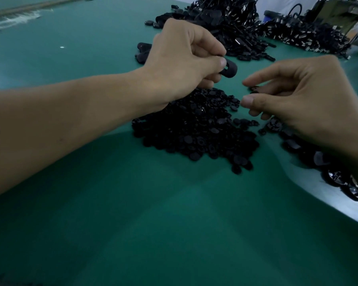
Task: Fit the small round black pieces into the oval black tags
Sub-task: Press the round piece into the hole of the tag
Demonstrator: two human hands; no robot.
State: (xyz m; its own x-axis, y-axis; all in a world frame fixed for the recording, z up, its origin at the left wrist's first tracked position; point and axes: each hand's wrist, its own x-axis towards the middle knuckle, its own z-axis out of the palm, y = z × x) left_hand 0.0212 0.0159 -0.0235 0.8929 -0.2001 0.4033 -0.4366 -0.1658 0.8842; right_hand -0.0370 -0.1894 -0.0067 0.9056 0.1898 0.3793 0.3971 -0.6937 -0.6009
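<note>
My left hand (184,58) hovers above the green table and pinches an oval black tag (229,68) between thumb and curled fingers. The tag's slotted end sticks out to the right. Below it lies a heap of small round black pieces (194,129). My right hand (302,96) hangs to the right of the heap, thumb and forefinger apart. A small round black piece (254,89) shows between them, resting against the fingers behind. A short gap separates the tag from the right fingertips.
The green table (153,213) spreads toward me. A big pile of black tags with metal clips (232,23) lies at the back, another pile (306,36) at the back right. More oval tags (329,168) lie under my right wrist, and a few tags (143,51) sit behind my left hand.
</note>
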